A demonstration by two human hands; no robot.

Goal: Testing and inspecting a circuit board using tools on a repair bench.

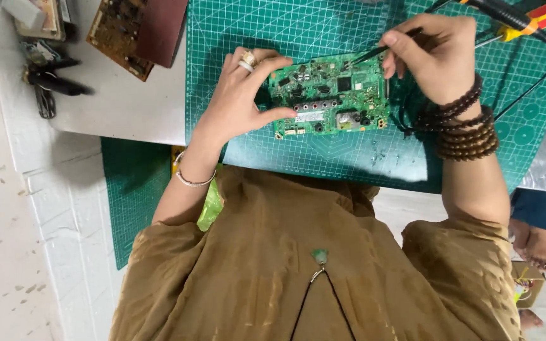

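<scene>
Gripping the left edge of a green circuit board (pixel 330 95), my left hand (pixel 238 101) has its thumb under the board's near-left corner and its fingers curled over the far-left corner, a ring on one finger and a thin bangle on the wrist. The board lies flat near the middle of the green cutting mat (pixel 254 31), which covers most of the bench (pixel 115 107) and reaches its near edge. My right hand (pixel 437 57), with wooden bead bracelets (pixel 466 129) wound around its wrist, has its fingers pinched together on a thin dark probe (pixel 387 47), whose tip rests on the board's far-right corner. I cannot tell exactly which component the tip meets. A yellow and red tool handle (pixel 526 19) lies at the mat's far-right corner, a black cable (pixel 538 76) looping from it towards the right edge. A brown circuit board (pixel 118 35) sits at the bench's far-left side, just off the mat, with a dark red case (pixel 162 28) resting partly over it. A second green mat (pixel 134 189) hangs below the bench's near-left edge.
</scene>
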